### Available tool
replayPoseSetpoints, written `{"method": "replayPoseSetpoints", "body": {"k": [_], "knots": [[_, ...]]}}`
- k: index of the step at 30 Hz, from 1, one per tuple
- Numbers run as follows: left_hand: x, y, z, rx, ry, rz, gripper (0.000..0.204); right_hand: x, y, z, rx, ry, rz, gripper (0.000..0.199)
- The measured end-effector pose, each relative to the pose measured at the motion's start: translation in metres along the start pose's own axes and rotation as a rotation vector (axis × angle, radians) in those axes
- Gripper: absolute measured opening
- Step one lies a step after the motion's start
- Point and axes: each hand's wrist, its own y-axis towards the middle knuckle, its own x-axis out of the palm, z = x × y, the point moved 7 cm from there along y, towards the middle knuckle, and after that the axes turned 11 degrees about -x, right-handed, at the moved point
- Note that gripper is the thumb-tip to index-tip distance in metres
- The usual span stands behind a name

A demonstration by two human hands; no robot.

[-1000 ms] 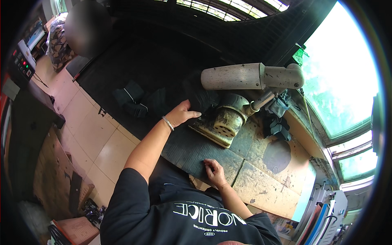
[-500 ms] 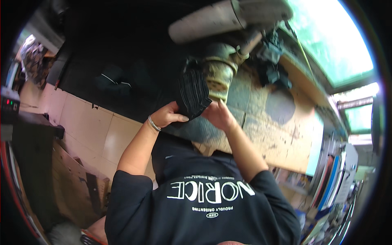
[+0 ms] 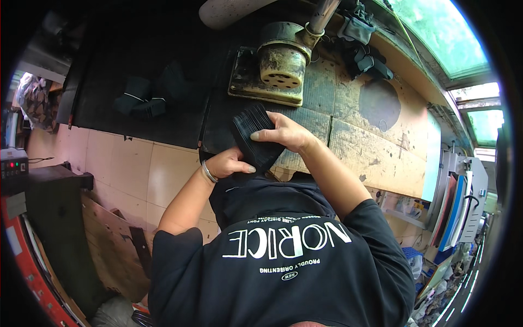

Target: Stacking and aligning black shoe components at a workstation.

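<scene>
Both hands have come together since a second ago, when the left hand lay flat by the machine and the right rested on the worktop; they now grip one stack between them. Seen from above, the person wears a black printed T-shirt [image 3: 283, 267] and leans over a worn cardboard-covered worktop [image 3: 376, 147].

The left hand [image 3: 229, 163], with a metal bangle [image 3: 207, 172] on its wrist, is curled closed around the lower end of a stack of thin black sheets [image 3: 255, 136], thumb pressed across the near face. The right hand [image 3: 283, 132] is closed over the upper right side of the stack, fingers wrapped across the top, thumb pointing left along its edge.

The stack looks matte black, rectangular, made of many thin layers whose edges show as fine ridges on its upper left side. It is held in the air over the worktop's near edge, just in front of the person's chest. Its long axis runs diagonally, from upper left, toward the machine, down to lower right, toward the body.

Behind it, toward the worktop's far edge, stands a grimy yellowed machine [image 3: 279, 65] with a round perforated housing on a flat base plate. Farther left, on a dark mat [image 3: 136, 60], lie bundles of black pieces [image 3: 143, 98].
</scene>
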Motion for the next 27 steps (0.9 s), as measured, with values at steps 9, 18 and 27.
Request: {"method": "replayPoseSetpoints", "body": {"k": [9, 18, 27], "knots": [[0.003, 0.006, -0.006, -0.041, -0.158, 0.023, 0.066, 0.0, -0.001, -0.006, 0.0, -0.059, -0.011, 0.044], [0.008, 0.01, -0.006, -0.025, -0.225, -0.001, 0.057, -0.009, 0.004, 0.004, 0.026, 0.108, -0.036, 0.05], [0.0, 0.018, 0.01, 0.119, -0.297, 0.083, 0.058, -0.028, 0.014, -0.006, -0.04, 0.113, 0.133, 0.051]]}}
